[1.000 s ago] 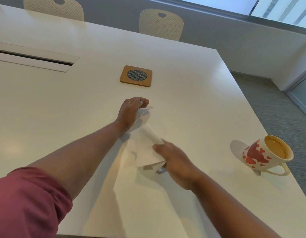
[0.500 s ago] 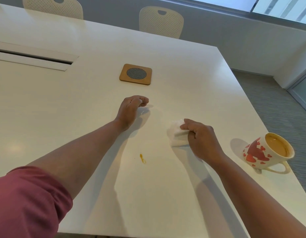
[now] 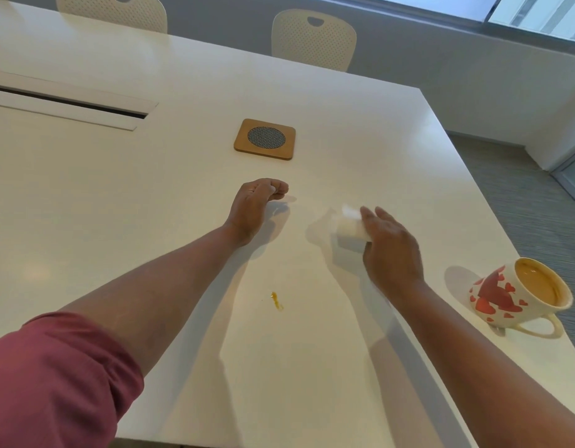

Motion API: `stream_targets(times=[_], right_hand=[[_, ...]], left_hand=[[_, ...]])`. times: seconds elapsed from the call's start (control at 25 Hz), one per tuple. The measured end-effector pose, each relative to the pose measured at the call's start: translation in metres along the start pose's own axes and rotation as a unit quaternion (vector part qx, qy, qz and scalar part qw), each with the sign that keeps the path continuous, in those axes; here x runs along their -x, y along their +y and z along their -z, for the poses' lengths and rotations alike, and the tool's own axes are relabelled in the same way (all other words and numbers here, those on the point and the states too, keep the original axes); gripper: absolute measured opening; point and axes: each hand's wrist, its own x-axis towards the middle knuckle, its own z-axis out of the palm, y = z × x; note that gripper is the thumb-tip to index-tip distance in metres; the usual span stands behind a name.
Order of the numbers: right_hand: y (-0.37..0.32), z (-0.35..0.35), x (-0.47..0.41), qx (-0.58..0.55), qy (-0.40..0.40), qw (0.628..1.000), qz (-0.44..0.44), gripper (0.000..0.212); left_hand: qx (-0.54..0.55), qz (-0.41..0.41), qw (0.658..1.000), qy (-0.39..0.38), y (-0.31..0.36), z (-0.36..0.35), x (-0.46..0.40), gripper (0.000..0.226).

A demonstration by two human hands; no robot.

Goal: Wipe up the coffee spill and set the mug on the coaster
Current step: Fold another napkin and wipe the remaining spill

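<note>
A small brown coffee spill lies on the white table between my two forearms. My right hand holds a crumpled white paper towel just above the table, up and to the right of the spill. My left hand rests curled on the table below the coaster, holding nothing. The square wooden coaster with a dark mesh centre lies further back. A white mug with red hearts, holding coffee, appears tilted near the table's right edge.
A long cable slot runs across the table at the left. Two pale perforated chairs stand behind the far edge. Grey carpet lies beyond the table's right edge, close to the mug.
My right hand pulled the towel out of my left hand, bunched it and carried it right and further back, uncovering the spill. The left hand stayed in place.
</note>
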Motion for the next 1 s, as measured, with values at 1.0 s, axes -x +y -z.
stream_targets(times=[1.0], right_hand=[[-0.055, 0.045, 0.085, -0.381, -0.427, 0.819, 0.033, 0.044]], left_hand=[[0.009, 0.011, 1.0, -0.007, -0.001, 0.002, 0.004, 0.044]])
